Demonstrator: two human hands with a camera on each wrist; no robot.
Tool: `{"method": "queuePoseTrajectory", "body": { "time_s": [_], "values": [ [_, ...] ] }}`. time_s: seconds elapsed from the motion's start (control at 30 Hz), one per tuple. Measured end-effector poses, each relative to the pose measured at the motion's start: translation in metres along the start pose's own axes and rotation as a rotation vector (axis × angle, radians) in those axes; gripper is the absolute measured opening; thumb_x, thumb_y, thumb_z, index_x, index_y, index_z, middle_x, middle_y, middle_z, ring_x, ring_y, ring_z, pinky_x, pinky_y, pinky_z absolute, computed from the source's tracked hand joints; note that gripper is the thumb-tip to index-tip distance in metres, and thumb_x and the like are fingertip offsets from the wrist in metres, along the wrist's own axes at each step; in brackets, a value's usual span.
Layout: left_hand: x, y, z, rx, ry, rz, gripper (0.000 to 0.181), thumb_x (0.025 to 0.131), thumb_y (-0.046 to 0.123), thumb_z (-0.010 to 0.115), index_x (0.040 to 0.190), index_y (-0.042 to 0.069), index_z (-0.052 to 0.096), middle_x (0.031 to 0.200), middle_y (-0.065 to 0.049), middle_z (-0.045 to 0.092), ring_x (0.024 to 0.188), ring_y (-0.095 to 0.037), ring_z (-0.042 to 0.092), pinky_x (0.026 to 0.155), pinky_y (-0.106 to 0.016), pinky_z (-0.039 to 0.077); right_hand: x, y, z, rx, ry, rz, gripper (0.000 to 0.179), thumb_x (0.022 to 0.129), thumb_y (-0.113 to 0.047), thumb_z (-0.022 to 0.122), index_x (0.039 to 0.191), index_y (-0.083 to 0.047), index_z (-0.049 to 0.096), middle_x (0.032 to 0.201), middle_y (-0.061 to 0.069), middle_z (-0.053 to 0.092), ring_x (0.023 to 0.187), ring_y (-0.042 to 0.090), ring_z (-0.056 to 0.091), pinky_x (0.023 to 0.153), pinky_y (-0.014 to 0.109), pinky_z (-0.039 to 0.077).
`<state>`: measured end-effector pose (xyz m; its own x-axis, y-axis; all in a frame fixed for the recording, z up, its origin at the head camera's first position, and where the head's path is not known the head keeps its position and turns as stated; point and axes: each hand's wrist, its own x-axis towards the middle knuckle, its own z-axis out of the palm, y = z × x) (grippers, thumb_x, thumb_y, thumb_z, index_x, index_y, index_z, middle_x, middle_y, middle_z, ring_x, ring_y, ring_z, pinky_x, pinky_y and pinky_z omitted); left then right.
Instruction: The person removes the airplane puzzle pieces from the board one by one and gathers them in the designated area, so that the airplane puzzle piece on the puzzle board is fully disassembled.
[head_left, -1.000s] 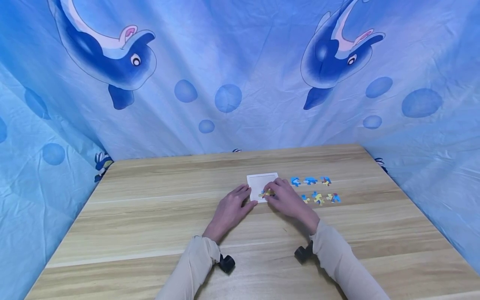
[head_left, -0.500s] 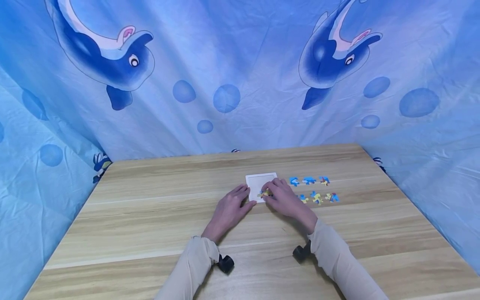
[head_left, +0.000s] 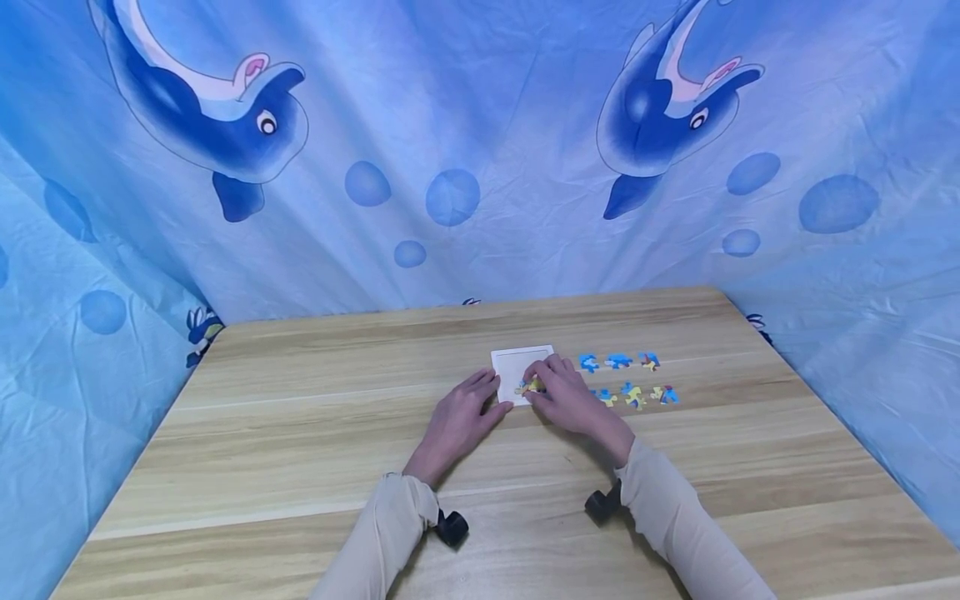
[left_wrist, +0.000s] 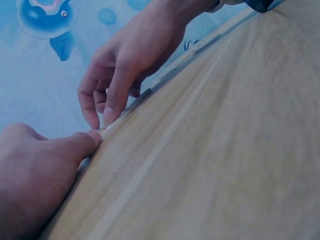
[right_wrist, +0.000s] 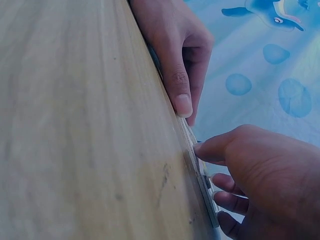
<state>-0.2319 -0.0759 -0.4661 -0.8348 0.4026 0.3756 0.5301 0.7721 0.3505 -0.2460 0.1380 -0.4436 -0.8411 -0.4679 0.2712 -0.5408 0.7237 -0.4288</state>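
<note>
A small white puzzle tray (head_left: 517,360) lies on the wooden table (head_left: 300,433). My left hand (head_left: 463,414) rests flat beside the tray's left edge, fingers straight, thumb tip against its near corner. My right hand (head_left: 564,390) reaches over the tray's near right part. Its curled fingertips pinch a yellow-and-blue puzzle piece (head_left: 530,386) that lies in the tray. The left wrist view shows the right hand (left_wrist: 125,65) with fingertips down on the tray's edge (left_wrist: 141,96). In the right wrist view the left hand (right_wrist: 176,55) lies along the tray's rim (right_wrist: 191,144), across from the right hand (right_wrist: 260,170).
Several loose puzzle pieces (head_left: 618,361) lie in two rows on the table just right of the tray, the near row (head_left: 634,396) close to my right wrist. A blue dolphin-print cloth (head_left: 465,150) hangs behind and on both sides of the table.
Both hands stay at the tray with the piece under the right fingertips. Only the view has shifted slightly.
</note>
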Motion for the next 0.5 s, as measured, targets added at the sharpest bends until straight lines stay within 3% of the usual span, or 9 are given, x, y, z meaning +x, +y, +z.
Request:
{"method": "queuePoseTrajectory", "body": {
  "time_s": [0.3,0.5],
  "values": [
    [-0.0002,-0.0005,0.0008,-0.008,-0.001,0.002,0.052,0.095,0.044,0.058,0.132,0.007,0.059,0.139,-0.01,0.053,0.133,-0.023,0.045,0.105,-0.041,0.042,0.0,0.0007,0.0007,0.024,0.005,0.023,0.018,0.092,-0.017,0.064,0.108,-0.015,0.057,0.099,0.003,0.049,0.093,0.024,0.042,0.076,0.037,0.035],
    [-0.0003,-0.0003,0.0,-0.009,-0.01,-0.005,0.053,0.095,0.044,0.058,0.133,0.007,0.058,0.139,-0.01,0.053,0.133,-0.023,0.044,0.105,-0.041,0.041,0.0008,0.0017,0.0015,0.052,0.048,-0.017,0.017,0.09,-0.013,0.066,0.105,-0.014,0.06,0.099,0.003,0.051,0.092,0.024,0.043,0.075,0.037,0.035]
  ]
}}
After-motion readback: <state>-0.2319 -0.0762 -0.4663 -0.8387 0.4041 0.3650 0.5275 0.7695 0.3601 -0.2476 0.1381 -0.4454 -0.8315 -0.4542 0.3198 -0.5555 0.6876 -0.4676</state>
